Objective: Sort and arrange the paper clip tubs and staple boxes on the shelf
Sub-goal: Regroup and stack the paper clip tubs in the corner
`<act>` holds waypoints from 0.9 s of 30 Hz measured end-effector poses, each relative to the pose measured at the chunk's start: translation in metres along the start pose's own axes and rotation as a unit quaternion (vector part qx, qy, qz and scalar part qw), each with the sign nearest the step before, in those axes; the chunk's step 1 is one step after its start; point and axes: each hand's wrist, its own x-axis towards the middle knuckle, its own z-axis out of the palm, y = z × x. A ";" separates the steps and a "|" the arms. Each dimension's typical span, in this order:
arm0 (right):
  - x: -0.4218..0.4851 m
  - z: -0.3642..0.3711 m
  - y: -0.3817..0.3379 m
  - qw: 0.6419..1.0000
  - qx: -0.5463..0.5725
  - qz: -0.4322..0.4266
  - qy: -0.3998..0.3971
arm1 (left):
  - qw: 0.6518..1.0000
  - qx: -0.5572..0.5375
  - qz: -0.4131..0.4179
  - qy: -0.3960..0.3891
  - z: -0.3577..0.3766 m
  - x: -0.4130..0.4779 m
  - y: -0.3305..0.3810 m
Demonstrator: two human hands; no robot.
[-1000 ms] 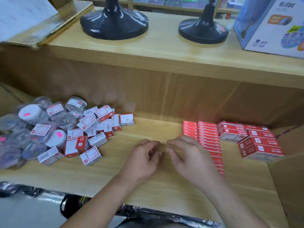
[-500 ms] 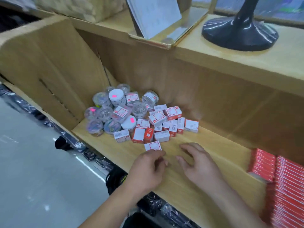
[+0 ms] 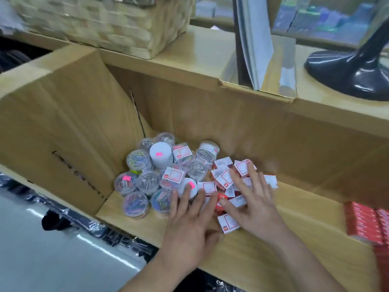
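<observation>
Both hands, left hand (image 3: 190, 224) and right hand (image 3: 251, 204), reached the staple boxes (image 3: 226, 179) on the wooden shelf (image 3: 273, 249).

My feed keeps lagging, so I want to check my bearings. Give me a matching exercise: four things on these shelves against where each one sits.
Things
1. woven basket
2. black stand base
3. clear paper clip tubs
4. stacked red boxes

Places
A. lower shelf, far right edge
B. upper shelf, left
C. lower shelf, left, by the cardboard wall
D. upper shelf, right

Pairs: 1-B; 2-D; 3-C; 4-A
</observation>
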 end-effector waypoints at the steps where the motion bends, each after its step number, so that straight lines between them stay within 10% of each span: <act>1: -0.001 0.001 -0.001 1.000 0.001 0.007 0.002 | 1.000 -0.005 -0.002 0.003 0.001 0.002 -0.001; 17: -0.034 -0.030 0.028 0.991 -0.012 0.104 0.083 | 0.999 -0.031 0.042 0.014 0.022 0.048 0.059; 27: -0.030 0.005 -0.065 0.988 0.069 -0.135 0.032 | 0.965 -0.191 -0.012 0.177 -0.042 -0.021 -0.021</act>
